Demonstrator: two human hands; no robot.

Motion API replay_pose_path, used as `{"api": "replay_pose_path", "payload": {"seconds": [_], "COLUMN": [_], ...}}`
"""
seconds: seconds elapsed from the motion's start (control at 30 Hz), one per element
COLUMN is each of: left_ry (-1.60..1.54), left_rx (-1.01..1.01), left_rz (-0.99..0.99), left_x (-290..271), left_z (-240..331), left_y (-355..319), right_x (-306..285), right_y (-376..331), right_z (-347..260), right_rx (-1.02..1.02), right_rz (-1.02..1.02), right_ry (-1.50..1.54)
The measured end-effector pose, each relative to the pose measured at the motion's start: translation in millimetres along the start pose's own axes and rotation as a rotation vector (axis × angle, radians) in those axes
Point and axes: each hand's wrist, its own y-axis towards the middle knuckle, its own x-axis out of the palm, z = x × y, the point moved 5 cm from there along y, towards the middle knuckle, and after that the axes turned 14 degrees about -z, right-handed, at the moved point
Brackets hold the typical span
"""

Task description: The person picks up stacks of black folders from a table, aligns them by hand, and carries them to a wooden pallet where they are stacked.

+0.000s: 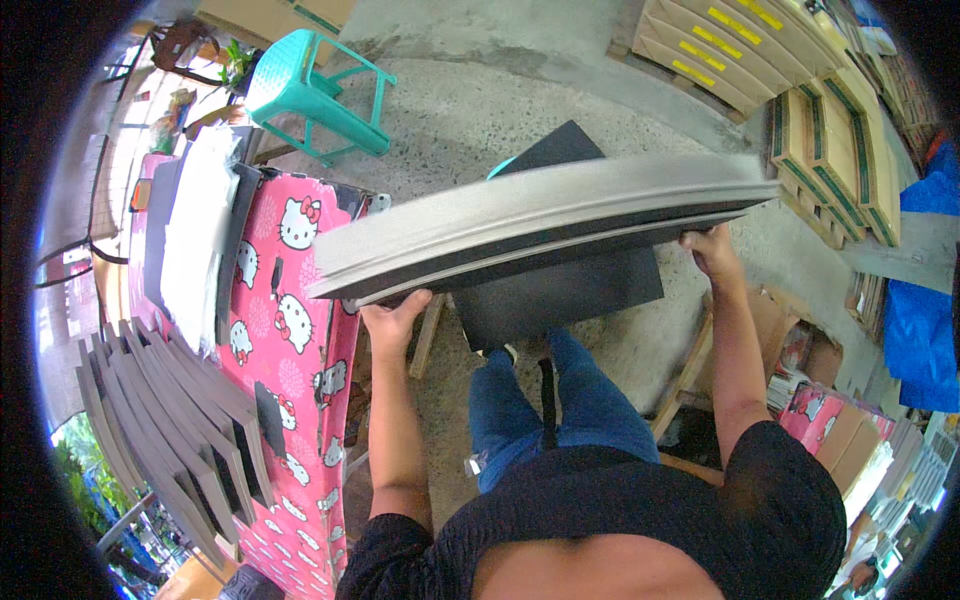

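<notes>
A stack of long boards, pale grey along the edges and black between them, is held up in front of me by both hands. My left hand grips its near left end, with the thumb at the lower edge. At the right end my right hand is closed round the near edge. The fingers beneath the boards are hidden. Below the stack lies a wide black panel, partly covered from view. A black corner shows beyond the stack, beside a bit of teal.
On my left, a pink cartoon-patterned table carries several grey boards and white sheets. A teal plastic stool stands ahead. Wrapped stacks and wooden frames are at the far right, near a blue tarp.
</notes>
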Motion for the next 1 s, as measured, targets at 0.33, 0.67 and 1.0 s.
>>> {"api": "replay_pose_path", "payload": {"seconds": [0.33,0.67,1.0], "left_ry": [-0.047,1.19,1.272], "left_rx": [0.033,0.193,0.142], "left_rz": [-0.044,-0.496,-0.553], "left_x": [-23,93,117], "left_z": [-32,119,73], "left_y": [7,24,15], "right_x": [58,44,157], "right_y": [2,-16,10], "right_z": [-22,-17,-143], "right_rx": [-0.22,-0.166,-0.306], "right_rz": [0.025,-0.041,-0.351], "right_ry": [0.015,-0.232,-1.6]}}
